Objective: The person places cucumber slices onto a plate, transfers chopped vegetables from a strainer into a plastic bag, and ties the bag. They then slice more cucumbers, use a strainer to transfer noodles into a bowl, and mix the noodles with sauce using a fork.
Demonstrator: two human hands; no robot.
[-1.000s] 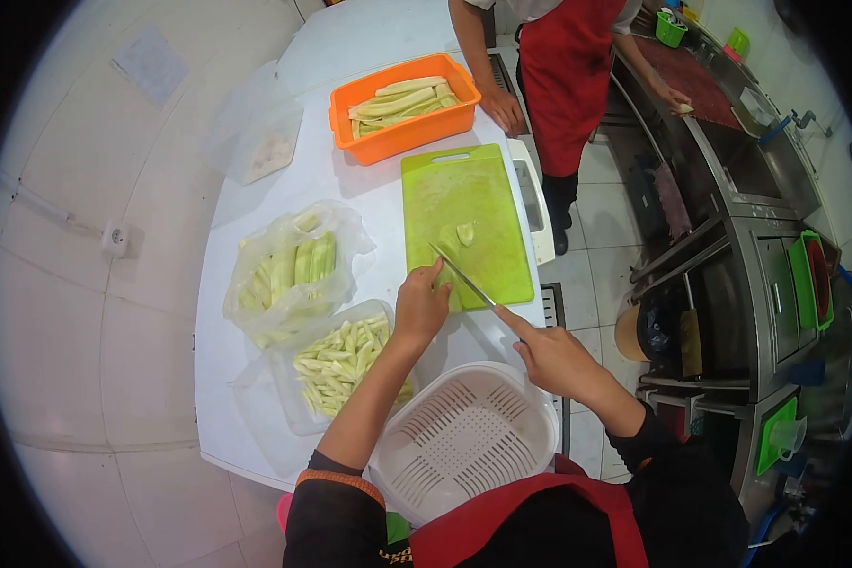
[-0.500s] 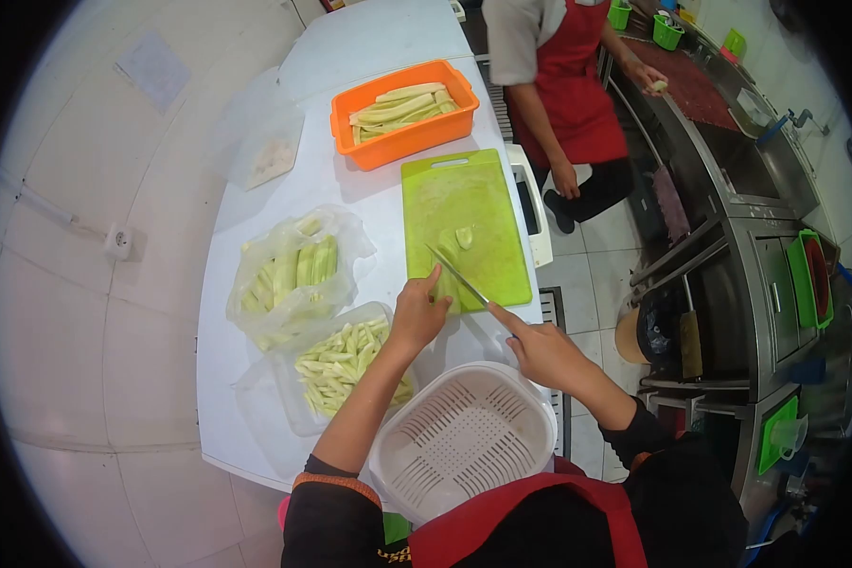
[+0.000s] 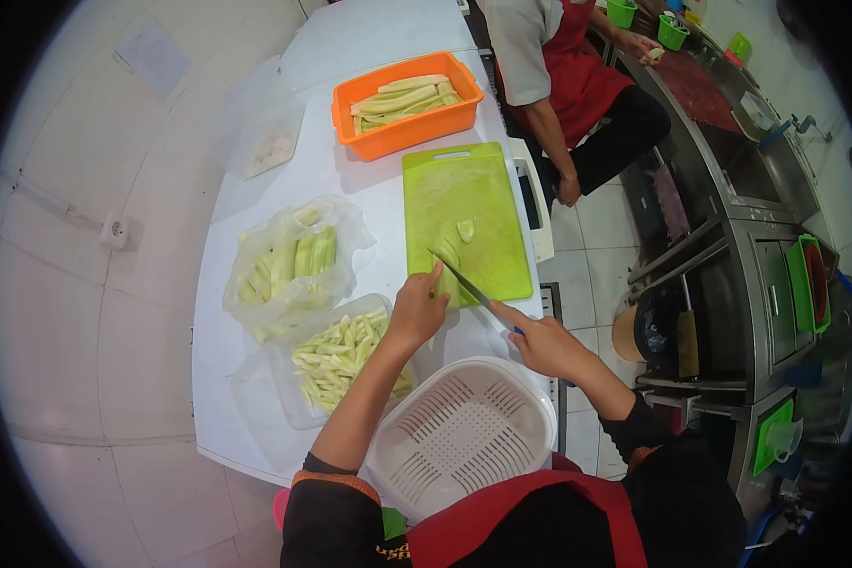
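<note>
On the green cutting board (image 3: 475,189) lie pale green vegetable pieces (image 3: 448,244), with a small cut end (image 3: 466,230) beside them. My right hand (image 3: 546,346) is closed round the handle of a knife (image 3: 466,284), whose blade lies over the vegetable and points up-left. My left hand (image 3: 420,308) presses on the near end of the vegetable at the board's lower left edge, its fingertips close to the blade. Left of my left forearm, a clear tray (image 3: 286,390) holds many cut strips. A plastic bag (image 3: 344,227) with longer pieces lies beyond the tray.
An orange tub (image 3: 417,133) of long pieces stands at the table's far end. A white perforated basket (image 3: 462,431) is close to my body. Past the table's right edge stands a co-worker in a red apron (image 3: 587,95), near a steel counter. A waste bin (image 3: 627,333) is below right.
The knife blade has shifted slightly over the vegetable, and more of the vegetable shows beside it. The co-worker's leg is now raised and bent toward the counter.
</note>
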